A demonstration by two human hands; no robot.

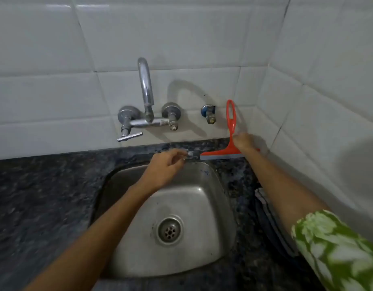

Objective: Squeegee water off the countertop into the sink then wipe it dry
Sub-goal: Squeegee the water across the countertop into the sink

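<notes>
While the red squeegee (227, 153) leans on the wall at the middle right, the right hand (243, 140) grips its handle. The left hand (166, 168) hangs loose above the sink (221, 206). It looks like the job is just starting; the countertop (44, 196) needs scraping and wiping.

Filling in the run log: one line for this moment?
stage: squeegee start | right hand: on squeegee, blade on countertop behind sink | left hand: empty, open

squeegee (230, 131) showing bright red with a grey blade | countertop (44, 196) looking dark speckled black | sleeve (336, 248) flashing green-and-white blotches | sink (202, 198) gleaming dull silver | wall tiles (181, 34) reading white
</notes>
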